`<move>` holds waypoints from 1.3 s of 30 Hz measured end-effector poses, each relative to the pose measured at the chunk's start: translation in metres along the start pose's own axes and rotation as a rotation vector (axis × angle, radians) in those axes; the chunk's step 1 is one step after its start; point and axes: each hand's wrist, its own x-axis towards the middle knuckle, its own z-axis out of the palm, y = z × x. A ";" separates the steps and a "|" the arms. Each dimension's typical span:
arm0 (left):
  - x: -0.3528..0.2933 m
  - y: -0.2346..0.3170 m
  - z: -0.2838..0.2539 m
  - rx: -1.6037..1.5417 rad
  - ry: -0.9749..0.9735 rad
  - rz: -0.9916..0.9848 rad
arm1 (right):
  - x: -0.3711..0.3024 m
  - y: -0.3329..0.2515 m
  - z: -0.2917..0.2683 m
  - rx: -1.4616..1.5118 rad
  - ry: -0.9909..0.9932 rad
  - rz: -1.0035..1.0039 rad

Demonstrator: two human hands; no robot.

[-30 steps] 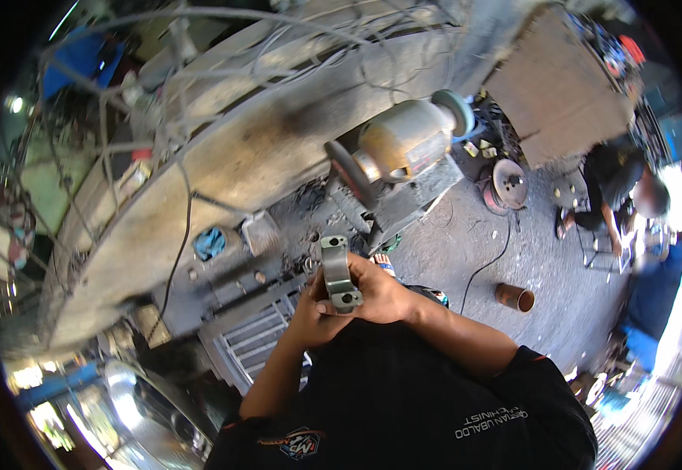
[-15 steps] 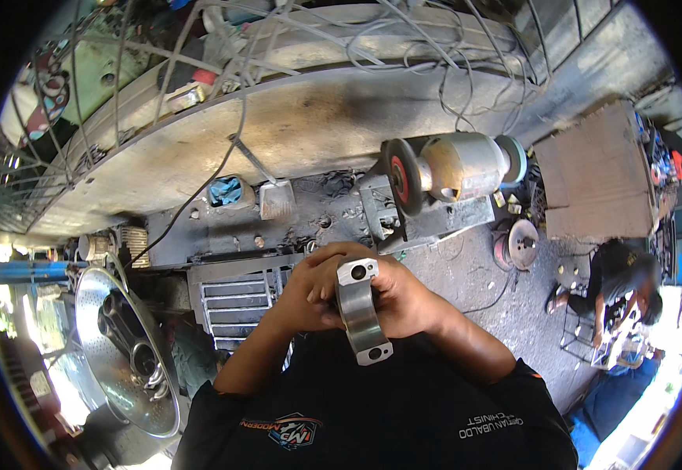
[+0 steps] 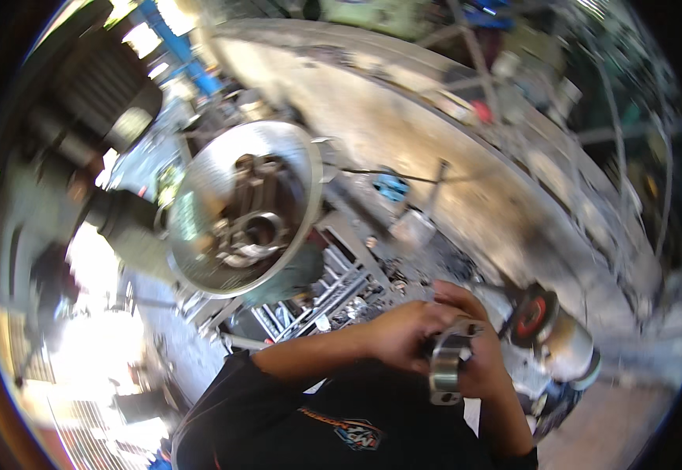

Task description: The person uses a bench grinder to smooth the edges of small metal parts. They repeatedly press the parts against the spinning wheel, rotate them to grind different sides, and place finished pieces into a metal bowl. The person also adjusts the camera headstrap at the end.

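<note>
A shiny metal connecting rod cap (image 3: pixel 445 368), curved with a flat bolt face at each end, is in front of my chest. Closed around its left side is my left hand (image 3: pixel 408 335). My right hand (image 3: pixel 484 364) grips the other side, partly covered by the cap. Several dark connecting rods (image 3: pixel 256 188) lie in a large metal colander (image 3: pixel 188 254) to the left of my hands. Motion blurs the picture, so fine details of the cap are lost.
A bench grinder (image 3: pixel 564 341) stands right of my hands. Beyond them lie a dustpan (image 3: pixel 414 230) and a container with blue stuff (image 3: pixel 390 186) along a low wall (image 3: pixel 506 207). A metal rack (image 3: pixel 317 301) sits below the colander.
My view has swung left, bringing the colander of rods nearer the middle. My hands, still holding the cap, now appear lower and farther right. The grinder has shifted toward the lower right.
</note>
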 end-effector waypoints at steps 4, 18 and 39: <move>-0.020 0.046 -0.024 -0.105 0.280 0.151 | 0.021 -0.009 0.002 0.254 -0.115 0.051; -0.103 0.146 -0.211 1.121 0.261 -0.444 | 0.046 -0.022 0.028 0.242 -0.587 0.065; -0.163 0.117 -0.274 1.072 0.330 -0.619 | 0.039 -0.011 0.038 0.234 -0.473 0.239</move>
